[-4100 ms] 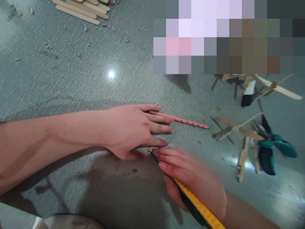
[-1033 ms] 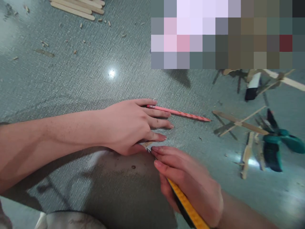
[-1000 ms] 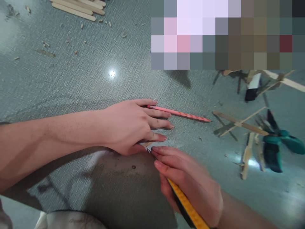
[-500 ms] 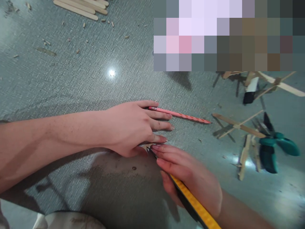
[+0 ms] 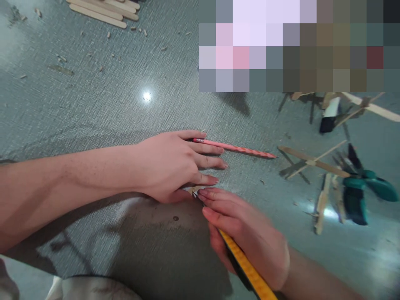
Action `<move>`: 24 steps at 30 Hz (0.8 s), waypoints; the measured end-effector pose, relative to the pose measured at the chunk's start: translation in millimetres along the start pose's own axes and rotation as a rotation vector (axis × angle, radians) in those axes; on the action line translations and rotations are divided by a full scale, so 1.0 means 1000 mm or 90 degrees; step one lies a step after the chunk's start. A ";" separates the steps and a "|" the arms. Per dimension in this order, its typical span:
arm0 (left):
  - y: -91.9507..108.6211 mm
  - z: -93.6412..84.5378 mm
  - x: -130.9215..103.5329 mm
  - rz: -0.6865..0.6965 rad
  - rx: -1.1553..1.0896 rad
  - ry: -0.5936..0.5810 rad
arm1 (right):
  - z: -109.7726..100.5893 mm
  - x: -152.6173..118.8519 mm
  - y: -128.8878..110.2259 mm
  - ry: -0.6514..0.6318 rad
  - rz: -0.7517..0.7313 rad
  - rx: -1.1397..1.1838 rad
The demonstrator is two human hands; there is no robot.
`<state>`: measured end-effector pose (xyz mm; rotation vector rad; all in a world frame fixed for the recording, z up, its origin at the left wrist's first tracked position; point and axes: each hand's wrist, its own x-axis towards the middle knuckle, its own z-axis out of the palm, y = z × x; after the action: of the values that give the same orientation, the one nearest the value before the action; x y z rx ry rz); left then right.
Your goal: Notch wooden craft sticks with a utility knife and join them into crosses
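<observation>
My left hand (image 5: 184,160) lies palm down on the grey table, fingers stretched out and apart. Its little finger and ring finger rest beside the end of a pink pencil (image 5: 239,148). Close to its thumb and index finger lies a small pale wooden piece (image 5: 195,190), mostly hidden by both hands. In my right hand (image 5: 246,233) is a yellow and black utility knife (image 5: 250,266), gripped with the fingers closed. The knife's dark tip points at the wooden piece between my hands; whether it touches cannot be made out.
Green-handled pliers (image 5: 356,191) lie at the right, near crossed wooden sticks (image 5: 309,161) and loose stick pieces (image 5: 323,204). Several craft sticks (image 5: 100,12) lie at the top left, with small wood scraps (image 5: 108,35) around. A white and black object (image 5: 329,116) is farther right. The upper right is blurred out.
My right hand and the utility knife have shifted slightly left and up. My left hand stays almost in place, and the view has moved a little.
</observation>
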<state>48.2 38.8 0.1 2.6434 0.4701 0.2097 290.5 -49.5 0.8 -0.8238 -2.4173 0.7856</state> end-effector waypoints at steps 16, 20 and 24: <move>-0.002 0.001 0.000 0.013 -0.004 0.006 | -0.004 0.014 0.003 0.018 -0.014 -0.003; -0.003 0.002 0.000 0.021 -0.011 0.033 | -0.005 0.016 0.001 0.005 -0.021 -0.019; -0.002 0.002 0.000 0.014 -0.005 0.026 | -0.006 0.013 0.001 -0.004 -0.033 -0.033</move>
<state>48.5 39.2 -2.7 2.6420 0.4532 0.2717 284.7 -37.7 7.3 -0.7757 -2.4636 0.7092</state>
